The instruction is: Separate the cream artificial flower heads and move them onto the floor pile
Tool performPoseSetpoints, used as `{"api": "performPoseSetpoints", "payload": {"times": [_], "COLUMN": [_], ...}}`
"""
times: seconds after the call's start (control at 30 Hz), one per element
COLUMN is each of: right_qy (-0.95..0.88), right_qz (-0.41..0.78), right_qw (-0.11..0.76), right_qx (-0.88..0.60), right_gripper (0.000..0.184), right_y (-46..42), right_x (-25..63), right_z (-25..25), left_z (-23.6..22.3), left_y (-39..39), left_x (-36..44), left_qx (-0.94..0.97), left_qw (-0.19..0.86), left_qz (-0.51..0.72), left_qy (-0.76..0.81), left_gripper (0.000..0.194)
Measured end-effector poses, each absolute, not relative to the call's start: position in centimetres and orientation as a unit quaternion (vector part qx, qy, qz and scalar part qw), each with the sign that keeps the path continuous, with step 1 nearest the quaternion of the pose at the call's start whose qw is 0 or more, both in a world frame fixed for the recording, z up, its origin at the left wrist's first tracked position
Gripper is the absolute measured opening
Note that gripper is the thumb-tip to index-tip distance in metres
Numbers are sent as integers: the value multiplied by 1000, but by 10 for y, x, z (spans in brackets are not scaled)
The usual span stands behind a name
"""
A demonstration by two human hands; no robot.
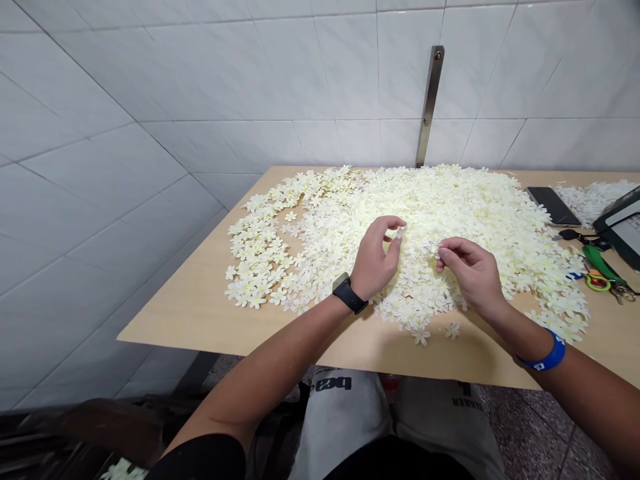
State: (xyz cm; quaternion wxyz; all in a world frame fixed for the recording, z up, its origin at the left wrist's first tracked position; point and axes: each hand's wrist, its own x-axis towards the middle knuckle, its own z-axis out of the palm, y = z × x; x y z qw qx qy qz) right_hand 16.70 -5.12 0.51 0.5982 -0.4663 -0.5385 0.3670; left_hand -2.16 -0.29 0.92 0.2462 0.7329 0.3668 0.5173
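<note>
Both hands hover over a wide heap of flowers (pixel 450 213), small cream-white fabric blooms spread across the wooden bench (pixel 200 313). The left hand (pixel 375 257) has its grip pinched together on one flower (pixel 399 232), thumb and forefinger meeting on it just above the heap. The right hand (pixel 470 270), near the left one, has its grip closed on another small flower (pixel 442 253) at its fingertips; the piece is mostly hidden by the fingers. Directly below both grips lie loose blooms, and a thinner scatter of them runs out to the left of the left hand.

A black watch (pixel 349 293) sits on the left wrist, a blue band (pixel 547 357) on the right. Well right of the right hand lie a dark phone (pixel 553 205), green-handled scissors (pixel 600 270) and a second, smaller pile of white pieces (pixel 593 197). Behind the heap, a metal bracket (pixel 430 107) stands upright against the white tiled wall.
</note>
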Motion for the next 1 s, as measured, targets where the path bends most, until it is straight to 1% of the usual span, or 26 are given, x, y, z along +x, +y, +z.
{"api": "performPoseSetpoints", "payload": {"times": [0.07,0.13,0.2,0.3,0.47,0.57,0.8,1.0], "right_qy": [-537,-541,-548,-560,-578,-590,-628,-627], "right_qz": [366,364,364,364,360,355,351,343], "right_qw": [600,595,588,581,564,552,524,522], "right_qx": [-467,-469,-470,-466,-467,-470,-456,-465], "right_gripper": [11,11,12,14,16,20,34,41], "right_y": [-52,-53,-54,-55,-55,-56,-59,-58], "right_x": [166,165,164,163,164,165,165,165], "right_z": [6,7,8,9,7,5,7,8], "left_z": [9,9,8,7,9,10,12,10], "left_y": [-7,-11,-15,-18,-17,-16,-19,-21], "left_x": [-20,-18,-16,-14,-13,-12,-13,-11], "left_qx": [760,777,786,789,749,726,740,698], "left_qw": [187,173,189,240,362,410,415,403], "left_qz": [508,503,501,492,478,469,432,491], "left_qy": [360,337,308,278,284,292,306,331], "left_gripper": [16,14,17,23,19,19,27,22]}}
